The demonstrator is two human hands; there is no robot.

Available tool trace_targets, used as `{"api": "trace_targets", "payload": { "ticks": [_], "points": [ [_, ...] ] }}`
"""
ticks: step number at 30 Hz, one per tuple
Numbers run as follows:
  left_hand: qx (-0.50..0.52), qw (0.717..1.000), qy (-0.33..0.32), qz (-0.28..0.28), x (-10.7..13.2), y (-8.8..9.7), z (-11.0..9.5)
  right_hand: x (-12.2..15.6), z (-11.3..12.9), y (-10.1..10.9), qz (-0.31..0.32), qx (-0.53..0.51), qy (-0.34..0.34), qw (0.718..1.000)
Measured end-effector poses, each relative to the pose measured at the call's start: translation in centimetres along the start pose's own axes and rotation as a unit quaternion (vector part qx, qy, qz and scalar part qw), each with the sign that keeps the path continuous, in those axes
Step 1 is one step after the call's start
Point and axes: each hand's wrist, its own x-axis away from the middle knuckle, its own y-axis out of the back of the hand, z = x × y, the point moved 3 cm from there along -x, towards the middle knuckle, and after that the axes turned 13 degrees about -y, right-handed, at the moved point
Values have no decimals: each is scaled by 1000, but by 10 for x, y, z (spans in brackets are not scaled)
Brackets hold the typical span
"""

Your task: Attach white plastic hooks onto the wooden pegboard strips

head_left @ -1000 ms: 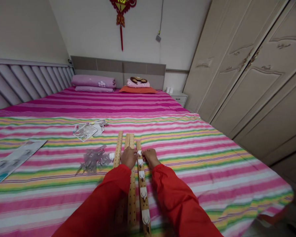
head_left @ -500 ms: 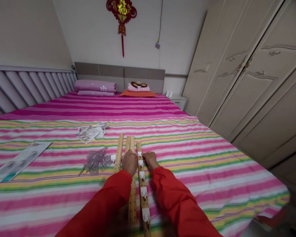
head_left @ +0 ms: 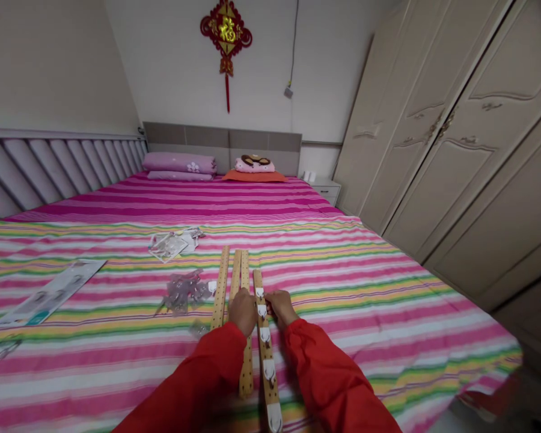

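A narrow wooden strip (head_left: 267, 353) with rows of small holes lies lengthwise in front of me. Several white adhesive hooks (head_left: 264, 335) with metal prongs are lined up along it. My left hand (head_left: 243, 311) is closed at the strip's left edge near its far end. From the other side, my right hand (head_left: 282, 307) pinches the strip's right edge beside the second hook from the far end. The fingertips are partly hidden. Left of it lie more perforated wooden strips (head_left: 220, 282), partly covered by my left hand and sleeve.
Clear plastic-wrapped hooks (head_left: 183, 293) and a loose white hook (head_left: 212, 287) lie left of the strips. Opened packaging (head_left: 174, 243) and a long hook packet (head_left: 56, 291) rest farther left on the striped bedspread (head_left: 351, 307). A wardrobe (head_left: 451, 156) stands at right.
The strip with the hooks has slid toward me, and both hands have come nearer with it. The other strips lie about as before; the view has shifted slightly.
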Motion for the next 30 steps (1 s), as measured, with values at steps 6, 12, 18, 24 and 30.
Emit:
{"api": "trace_targets", "payload": {
  "ticks": [6, 12, 18, 24, 30],
  "points": [
    [26, 999, -29, 5, 18, -2, 2, 18, -8, 8, 10, -2, 3, 1000],
    [46, 995, -3, -91, 7, 46, 59, 19, -8, 10, 17, -16, 5, 1000],
    [-146, 984, 89, -52, -2, 77, 100, 19, -10, 11, 16, -28, 10, 999],
    [-187, 976, 111, -34, -3, 62, 99, 18, -10, 13, 23, -32, 12, 999],
    [-195, 976, 77, -63, 0, 58, 99, 21, -9, 12, 27, -35, 17, 999]
  ]
}}
